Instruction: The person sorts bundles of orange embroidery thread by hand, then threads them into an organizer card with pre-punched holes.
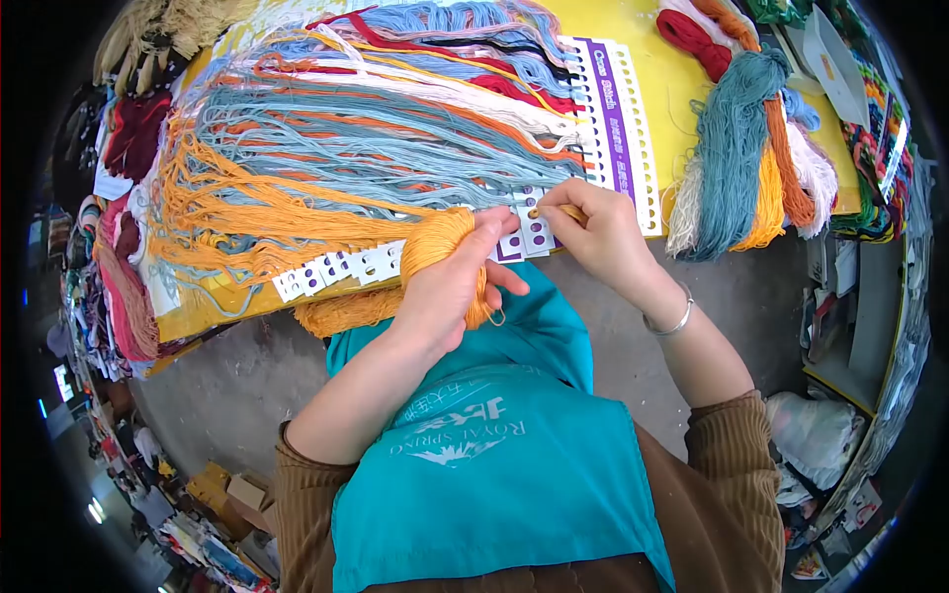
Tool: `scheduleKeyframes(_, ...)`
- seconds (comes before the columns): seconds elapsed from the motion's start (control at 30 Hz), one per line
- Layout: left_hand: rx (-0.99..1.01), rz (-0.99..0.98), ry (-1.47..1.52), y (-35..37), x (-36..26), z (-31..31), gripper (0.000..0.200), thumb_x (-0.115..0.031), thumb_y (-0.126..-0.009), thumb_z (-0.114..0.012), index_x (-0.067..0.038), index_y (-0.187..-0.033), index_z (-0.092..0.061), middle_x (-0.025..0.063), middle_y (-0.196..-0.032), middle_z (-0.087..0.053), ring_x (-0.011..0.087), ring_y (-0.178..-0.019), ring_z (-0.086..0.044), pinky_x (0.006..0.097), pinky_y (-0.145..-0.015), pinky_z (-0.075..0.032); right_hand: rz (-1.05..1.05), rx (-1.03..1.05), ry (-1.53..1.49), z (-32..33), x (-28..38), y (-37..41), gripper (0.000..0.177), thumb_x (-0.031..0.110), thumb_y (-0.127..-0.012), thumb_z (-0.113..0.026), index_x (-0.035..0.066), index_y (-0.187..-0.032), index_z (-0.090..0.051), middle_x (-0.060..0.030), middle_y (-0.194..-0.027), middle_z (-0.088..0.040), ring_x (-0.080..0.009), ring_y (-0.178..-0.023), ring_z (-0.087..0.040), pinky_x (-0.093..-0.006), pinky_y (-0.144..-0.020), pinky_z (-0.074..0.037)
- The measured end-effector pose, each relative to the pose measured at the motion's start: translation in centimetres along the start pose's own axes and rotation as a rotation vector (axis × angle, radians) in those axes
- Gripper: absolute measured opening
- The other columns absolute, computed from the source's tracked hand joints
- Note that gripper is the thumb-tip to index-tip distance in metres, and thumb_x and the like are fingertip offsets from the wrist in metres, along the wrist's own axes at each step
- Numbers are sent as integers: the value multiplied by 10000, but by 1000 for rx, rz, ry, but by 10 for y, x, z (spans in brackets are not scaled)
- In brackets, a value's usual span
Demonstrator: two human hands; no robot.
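My left hand (447, 289) is wrapped round a hank of yellow-orange embroidery thread (433, 241) at the table's front edge. My right hand (605, 235) is closed in a pinch on a bit of the same yellow-orange thread, right over the holes of a white and purple punched card (535, 235). A larger stack of punched cards (641, 148) with a purple printed strip lies just beyond. Long grey-blue threads (326, 133) and loose yellow-orange threads (262, 203) stretch leftward from the cards. The exact hole under my right fingertips is partly hidden.
Hanks of grey-blue thread (730, 148), yellow, rust and white hang over the right side of the yellow table (638, 20). Pink and red hanks (127, 287) hang at the left edge. A yellow-orange bundle (346, 312) hangs under the front edge, by my teal apron (494, 474).
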State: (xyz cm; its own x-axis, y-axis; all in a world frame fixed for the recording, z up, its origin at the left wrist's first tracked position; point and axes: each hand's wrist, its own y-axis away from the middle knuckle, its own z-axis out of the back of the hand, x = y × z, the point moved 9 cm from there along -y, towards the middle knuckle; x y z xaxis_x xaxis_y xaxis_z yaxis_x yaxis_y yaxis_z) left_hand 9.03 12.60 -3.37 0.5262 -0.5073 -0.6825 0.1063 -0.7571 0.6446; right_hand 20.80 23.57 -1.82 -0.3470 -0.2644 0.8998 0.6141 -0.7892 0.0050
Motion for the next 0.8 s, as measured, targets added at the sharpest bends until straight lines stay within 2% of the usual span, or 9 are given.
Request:
scheduleKeyframes(0.2,60,2,-139,-11,9,-9,411,-219,-965,-538,1,-1310,-498,102,-1155,-614,92,-607,-559,224,-458,-406,-39,6,-11,1,-1,-2,66,56,-835,-641,0,-869,-644,-109,-718,-654,-159,-633,-635,-291,-585,-497)
scheduleKeyframes(0.4,9,-68,-119,-7,7,-5,308,-173,-957,-552,13,-1202,-550,129,-1057,-649,86,-487,-496,216,-397,-350,-29,-56,-68,8,-5,-1,65,55,-827,-648,0,-859,-640,-100,-721,-659,-147,-635,-635,-278,-590,-502)
scheduleKeyframes(0.47,-68,-37,-100,3,14,18,278,-169,-965,-536,9,-1177,-560,138,-1037,-660,81,-467,-476,214,-385,-332,-21,-59,-71,8,-6,0,66,57,-825,-651,-1,-857,-640,-99,-721,-659,-144,-633,-634,-275,-588,-502)
scheduleKeyframes(0.53,-63,-58,-59,19,9,33,254,-184,-989,-481,6,-1127,-578,148,-1023,-674,72,-457,-439,206,-387,-315,-21,-56,-69,8,-6,-1,68,57,-824,-653,-1,-857,-640,-98,-720,-659,-139,-630,-631,-272,-586,-500)
scheduleKeyframes(0.6,-41,-63,-4,26,8,38,278,-211,-1001,-460,-2,-1131,-592,114,-956,-680,65,-432,-426,212,-387,-311,-32,-40,-59,6,-5,0,68,55,-823,-654,-3,-857,-640,-98,-717,-657,-132,-627,-626,-269,-583,-498)
scheduleKeyframes(0.63,-30,-66,24,29,7,39,292,-224,-1008,-450,-6,-1132,-600,97,-923,-683,62,-419,-419,215,-387,-309,-27,-31,-58,4,-5,0,66,49,-832,-652,-8,-863,-641,-74,-723,-652,-99,-630,-599,-250,-573,-485)
scheduleKeyframes(0.7,39,-120,-3,27,-2,29,321,-228,-1007,-439,11,-1153,-595,141,-1058,-665,71,-464,-438,210,-410,-326,-18,-14,-49,2,-4,-1,62,37,-849,-649,-19,-874,-643,-26,-735,-640,-33,-635,-545,-212,-554,-459)
scheduleKeyframes(0.8,26,-132,-13,15,-3,14,345,-233,-1004,-447,18,-1195,-586,169,-1168,-638,76,-497,-465,210,-425,-335,-35,-4,-61,1,-7,-1,60,39,-849,-652,-17,-869,-646,-23,-720,-638,-35,-623,-541,-213,-545,-457)
